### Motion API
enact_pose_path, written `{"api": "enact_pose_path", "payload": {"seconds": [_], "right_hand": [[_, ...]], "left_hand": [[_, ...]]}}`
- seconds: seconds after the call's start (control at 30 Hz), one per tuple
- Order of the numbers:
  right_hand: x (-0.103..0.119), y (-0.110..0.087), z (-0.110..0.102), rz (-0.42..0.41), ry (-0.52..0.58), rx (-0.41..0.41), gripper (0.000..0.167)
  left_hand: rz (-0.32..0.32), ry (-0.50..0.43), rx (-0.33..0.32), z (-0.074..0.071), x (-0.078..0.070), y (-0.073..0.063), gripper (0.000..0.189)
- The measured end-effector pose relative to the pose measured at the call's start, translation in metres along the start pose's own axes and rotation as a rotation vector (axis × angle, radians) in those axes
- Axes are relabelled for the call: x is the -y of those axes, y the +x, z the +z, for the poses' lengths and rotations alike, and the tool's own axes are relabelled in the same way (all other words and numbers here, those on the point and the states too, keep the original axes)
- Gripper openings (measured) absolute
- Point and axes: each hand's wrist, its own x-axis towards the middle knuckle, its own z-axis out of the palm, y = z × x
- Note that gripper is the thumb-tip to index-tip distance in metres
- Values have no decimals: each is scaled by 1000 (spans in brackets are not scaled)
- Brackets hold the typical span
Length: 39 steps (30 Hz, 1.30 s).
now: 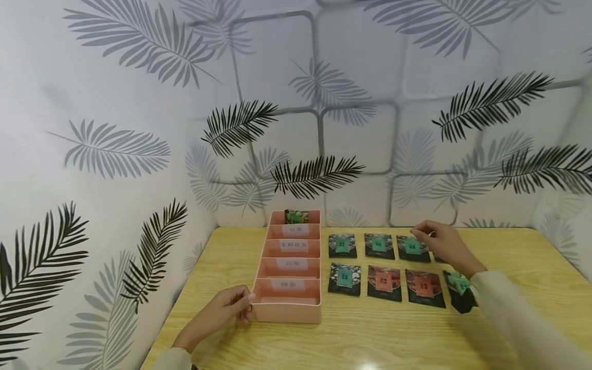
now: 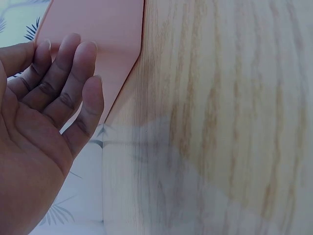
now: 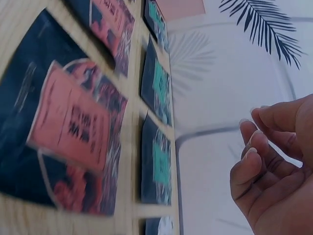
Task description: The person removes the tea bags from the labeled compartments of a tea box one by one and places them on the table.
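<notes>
A pink divided box (image 1: 288, 312) with labelled compartments stands on the table. At its near left corner my left hand (image 1: 229, 307) pinches the rim between thumb and forefinger; in the left wrist view the other fingers lie loosely bent beside the box wall (image 2: 110, 24). One tea packet (image 1: 296, 217) stands in the farthest compartment. My right hand (image 1: 446, 244) hovers over the far row of packets, near a green-labelled tea packet (image 1: 413, 248). The right wrist view shows its fingers (image 3: 249, 166) loosely curled with nothing between them. The hand partly hides another packet behind it.
Two rows of dark packets lie right of the box, including a red-labelled packet (image 1: 425, 288) and a white-flowered one (image 1: 344, 279). A crumpled-looking green packet (image 1: 457, 285) lies beside the right sleeve. A leaf-patterned wall (image 1: 351, 144) rises behind the wooden table (image 1: 370, 334).
</notes>
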Motion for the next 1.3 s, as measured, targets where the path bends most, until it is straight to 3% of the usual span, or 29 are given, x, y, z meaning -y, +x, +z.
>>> {"api": "enact_pose_path", "payload": {"seconds": [0.37, 0.63, 1.3], "right_hand": [[39, 38, 26, -59, 14, 18, 36], [63, 57, 50, -84, 78, 32, 28], [108, 111, 120, -185, 117, 64, 22]], "left_hand": [[9, 3, -7, -5, 2, -4, 34], [49, 5, 0, -7, 2, -5, 31], [32, -42, 11, -5, 6, -2, 35]]}}
